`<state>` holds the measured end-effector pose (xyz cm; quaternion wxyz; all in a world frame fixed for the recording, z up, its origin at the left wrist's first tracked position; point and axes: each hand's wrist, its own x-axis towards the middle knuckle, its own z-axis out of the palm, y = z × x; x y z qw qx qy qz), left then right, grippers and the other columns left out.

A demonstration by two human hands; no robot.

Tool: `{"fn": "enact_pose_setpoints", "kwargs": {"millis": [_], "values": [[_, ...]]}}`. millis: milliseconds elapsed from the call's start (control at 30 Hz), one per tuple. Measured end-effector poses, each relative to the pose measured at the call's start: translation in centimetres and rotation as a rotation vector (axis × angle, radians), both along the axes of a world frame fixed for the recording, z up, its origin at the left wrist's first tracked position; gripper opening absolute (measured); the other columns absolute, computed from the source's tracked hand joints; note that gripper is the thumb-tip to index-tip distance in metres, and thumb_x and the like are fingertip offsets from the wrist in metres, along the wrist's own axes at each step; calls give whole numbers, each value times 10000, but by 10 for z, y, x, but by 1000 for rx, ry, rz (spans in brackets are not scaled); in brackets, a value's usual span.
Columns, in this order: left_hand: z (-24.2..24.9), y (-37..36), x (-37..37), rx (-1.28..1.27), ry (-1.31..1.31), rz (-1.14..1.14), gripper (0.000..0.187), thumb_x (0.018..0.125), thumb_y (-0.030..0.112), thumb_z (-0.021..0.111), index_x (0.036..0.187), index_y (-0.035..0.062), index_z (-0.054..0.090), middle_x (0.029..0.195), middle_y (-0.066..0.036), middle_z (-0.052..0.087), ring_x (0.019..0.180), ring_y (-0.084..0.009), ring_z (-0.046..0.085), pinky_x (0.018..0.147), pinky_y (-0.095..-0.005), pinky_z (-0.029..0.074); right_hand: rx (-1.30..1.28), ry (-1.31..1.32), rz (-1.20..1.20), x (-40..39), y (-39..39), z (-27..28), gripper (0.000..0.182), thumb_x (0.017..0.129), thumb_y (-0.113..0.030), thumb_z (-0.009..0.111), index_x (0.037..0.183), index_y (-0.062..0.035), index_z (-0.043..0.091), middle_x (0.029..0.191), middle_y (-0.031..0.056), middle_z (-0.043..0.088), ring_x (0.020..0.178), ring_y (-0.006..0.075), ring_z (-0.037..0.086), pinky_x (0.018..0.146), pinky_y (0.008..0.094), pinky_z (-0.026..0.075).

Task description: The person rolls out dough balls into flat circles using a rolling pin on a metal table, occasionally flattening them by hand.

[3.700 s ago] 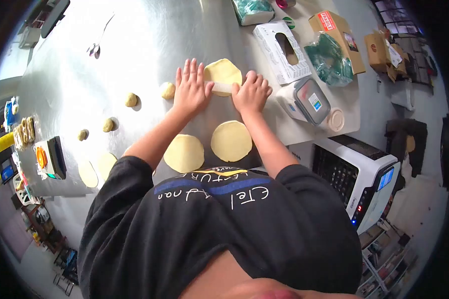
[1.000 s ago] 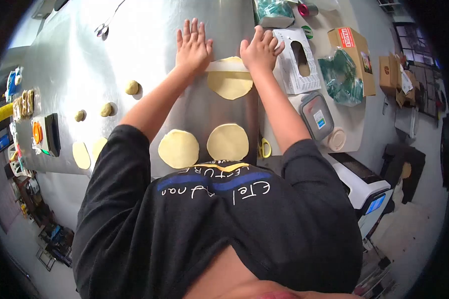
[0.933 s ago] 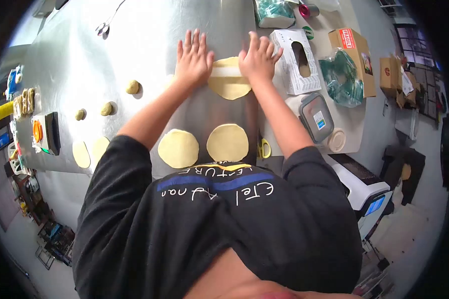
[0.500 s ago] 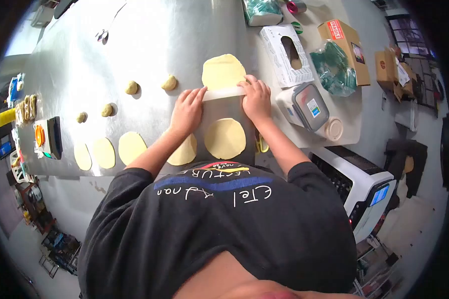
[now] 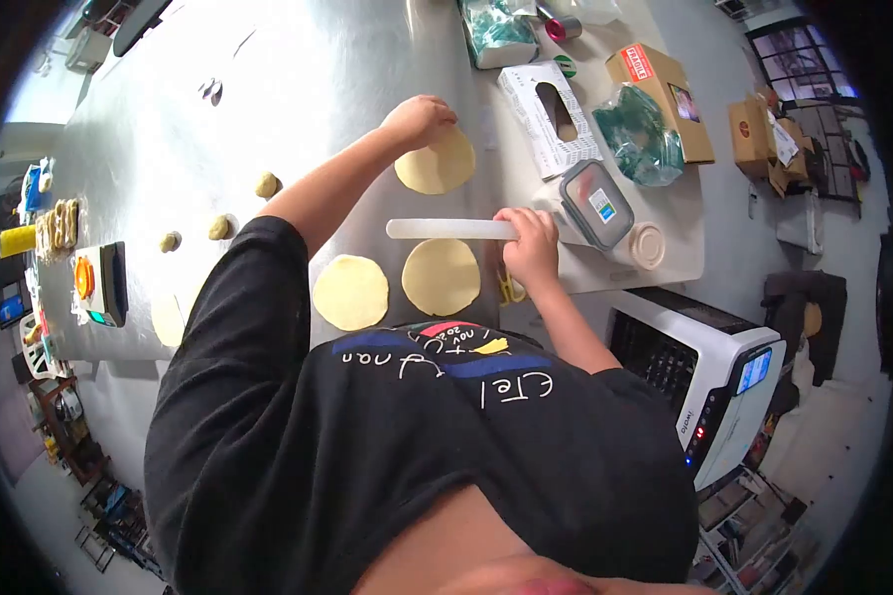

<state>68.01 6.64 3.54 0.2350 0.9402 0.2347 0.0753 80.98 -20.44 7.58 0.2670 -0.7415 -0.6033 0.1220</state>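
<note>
My left hand [image 5: 423,123] reaches over the far edge of a flat dough round [image 5: 437,167], with its fingers bent onto the dough. My right hand [image 5: 531,240] is closed on one end of a white rolling pin [image 5: 446,229], which lies crosswise between that round and the nearer ones. Two flat rounds, one [image 5: 442,278] below the pin and another [image 5: 351,294] to its left, rest close to my shirt. Small dough balls [image 5: 219,227] sit to the left of my left forearm.
At the left stand a scale [image 5: 100,285] and a bundle of bagged sticks [image 5: 59,229]. Spoons [image 5: 210,90] lie farther back. On the right are a patterned box [image 5: 551,119], a lidded container [image 5: 597,204], a cardboard box [image 5: 662,99] and a white machine [image 5: 709,372].
My left hand has let go of the rolling pin and moved to the far edge of the dough round. My right hand has drawn the pin down towards me, off the dough.
</note>
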Motion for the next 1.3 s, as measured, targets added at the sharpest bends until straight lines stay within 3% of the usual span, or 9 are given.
{"fn": "enact_pose_setpoints", "kwargs": {"millis": [433, 533, 633, 667, 800, 1000, 1133, 1167, 1300], "values": [[-2, -12, -16, 44, 72, 105, 277, 835, 105, 535, 1068, 47, 673, 1076, -139, 652, 954, -291, 639, 871, -378, 499, 36, 29, 12, 13, 10, -3, 344, 641, 13, 493, 920, -147, 617, 926, 31, 620, 938, 289, 519, 855, 404, 374], [-4, -3, -26, -410, -139, 489, 358, 879, 105, 422, 1182, 19, 592, 1123, -189, 631, 1056, -344, 591, 922, -385, 463, 80, -13, 113, 12, 61, -14, 297, 660, -15, 520, 912, -153, 594, 922, 32, 607, 935, 290, 515, 809, 424, 377], [50, -39, -50, -163, -257, 754, 345, 899, 124, 417, 1161, -4, 601, 1102, -216, 633, 1040, -350, 604, 908, -395, 473, 107, -78, 117, 13, 111, -24, 252, 693, -43, 541, 909, -157, 601, 941, 30, 603, 943, 286, 520, 810, 429, 379], [61, -57, -52, -237, -134, 784, 370, 916, 166, 429, 1214, -9, 560, 1220, -216, 575, 1150, -350, 536, 977, -425, 419, 67, -108, 126, 16, 125, -27, 227, 707, -66, 548, 907, -160, 603, 939, 30, 600, 950, 280, 523, 814, 429, 378], [-6, -94, -59, 79, 137, 682, 535, 957, 341, 370, 1362, -8, 396, 1460, -198, 328, 1386, -350, 242, 1123, -502, 182, -27, -161, 186, 27, 159, -36, 156, 738, -168, 561, 891, -163, 588, 914, 37, 586, 946, 267, 539, 818, 435, 372], [-22, -53, -49, 168, 182, 770, 567, 964, 350, 315, 1370, -42, 377, 1462, -205, 326, 1401, -333, 219, 1142, -476, 142, -15, -316, -11, 13, 214, -48, 166, 743, -224, 534, 895, -158, 539, 944, 32, 573, 951, 250, 538, 828, 455, 341], [-29, -28, -47, 246, 136, 783, 567, 960, 349, 323, 1378, -31, 371, 1486, -194, 285, 1407, -326, 202, 1145, -473, 124, 39, -430, 39, 14, 238, -55, 397, 777, -210, 514, 1170, -154, 528, 1113, 80, 552, 1117, 250, 493, 962, 521, 305], [-27, -36, -47, 283, 128, 780, 569, 957, 351, 333, 1382, -26, 367, 1486, -194, 285, 1408, -327, 196, 1142, -484, 121, -5, -379, 66, 13, 231, -47, 512, 797, -211, 500, 1304, -158, 464, 1254, 75, 517, 1245, 248, 425, 1060, 558, 226], [-25, -88, -47, 280, 93, 766, 603, 937, 366, 397, 1408, -5, 324, 1485, -190, 279, 1408, -331, 194, 1134, -511, 118, 40, -390, 81, 13, 190, -59, 539, 817, -218, 492, 1352, -170, 445, 1396, 44, 445, 1336, 252, 349, 1103, 559, 171]]}}
